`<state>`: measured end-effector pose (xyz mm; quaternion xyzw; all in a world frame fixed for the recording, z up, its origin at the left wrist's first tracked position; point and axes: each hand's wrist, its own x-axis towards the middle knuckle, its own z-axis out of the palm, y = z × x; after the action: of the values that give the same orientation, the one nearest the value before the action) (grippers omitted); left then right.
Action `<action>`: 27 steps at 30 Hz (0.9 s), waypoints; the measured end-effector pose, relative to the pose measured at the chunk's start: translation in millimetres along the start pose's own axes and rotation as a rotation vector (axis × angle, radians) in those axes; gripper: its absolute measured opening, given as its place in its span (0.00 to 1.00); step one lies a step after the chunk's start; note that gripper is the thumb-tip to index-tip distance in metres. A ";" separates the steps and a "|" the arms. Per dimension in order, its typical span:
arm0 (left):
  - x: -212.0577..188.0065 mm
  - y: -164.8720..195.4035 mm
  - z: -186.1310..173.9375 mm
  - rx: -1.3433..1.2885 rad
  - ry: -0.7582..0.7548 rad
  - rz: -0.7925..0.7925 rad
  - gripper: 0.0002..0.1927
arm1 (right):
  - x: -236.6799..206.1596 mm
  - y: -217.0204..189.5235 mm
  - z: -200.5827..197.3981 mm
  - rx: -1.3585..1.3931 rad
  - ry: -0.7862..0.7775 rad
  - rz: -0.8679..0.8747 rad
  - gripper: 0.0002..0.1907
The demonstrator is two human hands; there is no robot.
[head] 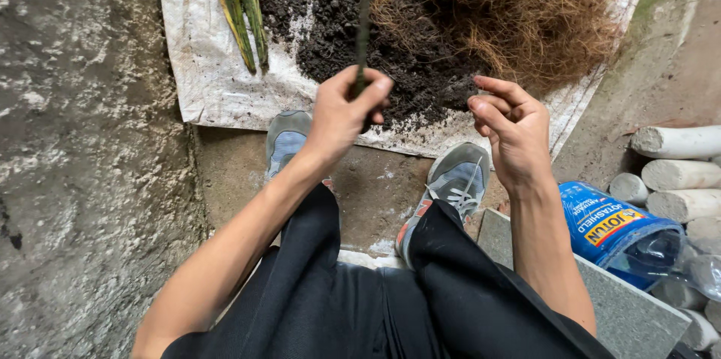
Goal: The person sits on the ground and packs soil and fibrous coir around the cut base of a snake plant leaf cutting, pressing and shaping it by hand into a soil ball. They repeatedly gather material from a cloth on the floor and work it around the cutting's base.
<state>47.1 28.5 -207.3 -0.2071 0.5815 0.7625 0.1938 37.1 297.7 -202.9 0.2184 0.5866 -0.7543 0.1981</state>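
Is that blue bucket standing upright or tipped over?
Tipped over: the blue bucket lies on its side beside the grey slab.

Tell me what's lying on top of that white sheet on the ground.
On the white sheet lie a mound of dark soil, a heap of brown fibre and several long green leaves. Whatever sits beneath the soil and fibre is covered.

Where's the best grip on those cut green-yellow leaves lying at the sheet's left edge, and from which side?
Take the leaves near their lower tips, the end nearest the person, coming from above. They lie flat and bunched lengthwise on the white sheet, clear of the soil pile, so a pinch across the narrow width probably gathers them. The left hand is closest, but already holds a thin stem.
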 end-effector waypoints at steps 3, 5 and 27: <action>-0.2 11.5 20.5 0.108 -0.106 0.031 0.14 | -9.0 -7.3 4.6 -0.009 -0.019 -0.017 0.23; -2.3 15.4 31.9 0.160 -0.166 0.029 0.15 | -14.8 -11.0 7.4 -0.011 -0.018 -0.026 0.23; -14.5 -6.9 48.9 -0.046 -0.348 -0.268 0.14 | -34.2 3.5 -11.6 0.249 -0.185 0.134 0.31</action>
<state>58.5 76.7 -193.4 -0.1523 0.4890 0.7673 0.3859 68.4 309.7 -189.0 0.2095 0.4522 -0.8231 0.2724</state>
